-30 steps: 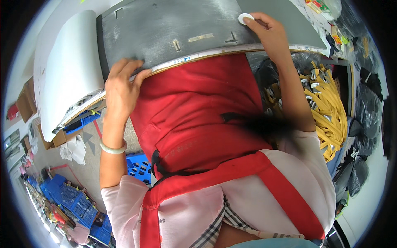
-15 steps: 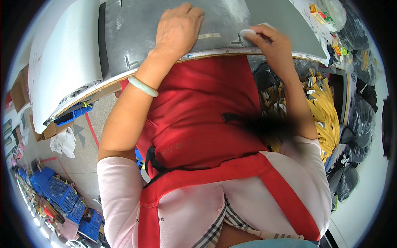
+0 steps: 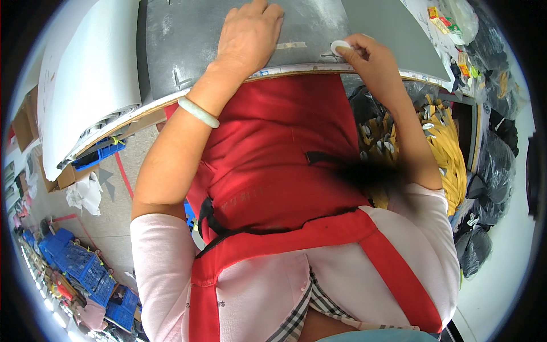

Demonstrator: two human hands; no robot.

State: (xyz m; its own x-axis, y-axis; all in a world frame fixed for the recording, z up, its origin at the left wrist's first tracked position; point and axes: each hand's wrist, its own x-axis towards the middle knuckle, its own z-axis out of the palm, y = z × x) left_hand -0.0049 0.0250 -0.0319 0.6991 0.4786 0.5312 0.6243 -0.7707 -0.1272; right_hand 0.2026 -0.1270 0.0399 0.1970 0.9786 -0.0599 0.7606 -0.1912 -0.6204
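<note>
My left hand (image 3: 251,35) lies on the dark grey sheet (image 3: 188,43) at the table's near edge, fingers stretched away from me; their tips are at the top of the picture and partly hidden. A pale green bangle (image 3: 198,112) circles that wrist. In my right hand (image 3: 371,61) is a small white round disc (image 3: 340,48), pinched between thumb and fingers. The disc is low over the sheet, beside a dark corner mark; whether it touches cannot be told. A short beige tape strip (image 3: 292,45) is between my hands.
A thick roll of pale grey material (image 3: 91,57) covers the table's left side. Yellow strips (image 3: 444,154) hang under the table at right, near dark plastic bags (image 3: 493,171). Blue crates (image 3: 85,271) stand on the floor at lower left.
My right hand has shifted slightly with the white disc, which now shows more of its face and covers part of the corner mark. My left hand stays almost in place.
</note>
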